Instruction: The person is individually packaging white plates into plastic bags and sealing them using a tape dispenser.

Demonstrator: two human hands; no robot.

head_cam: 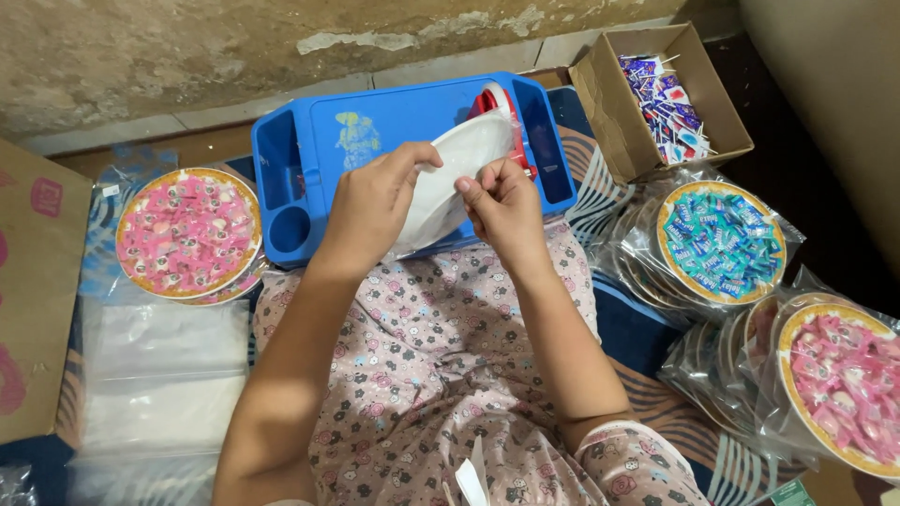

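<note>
Two bare hands pinch one clear plastic bag with a round white disc inside (448, 183), held over the blue plastic lap tray (319, 141). The bag's long axis tilts from near left up to far right, its far end toward the red tool (499, 98) on the tray. The left hand (375, 201) clamps the bag's left edge; the right hand (503, 208) grips its right edge, the bag between them. One pink candy plate (187, 231) lies left; one blue (720, 242) and one pink (842, 384) lie right. One cardboard box (614, 122) sits far right.
</note>
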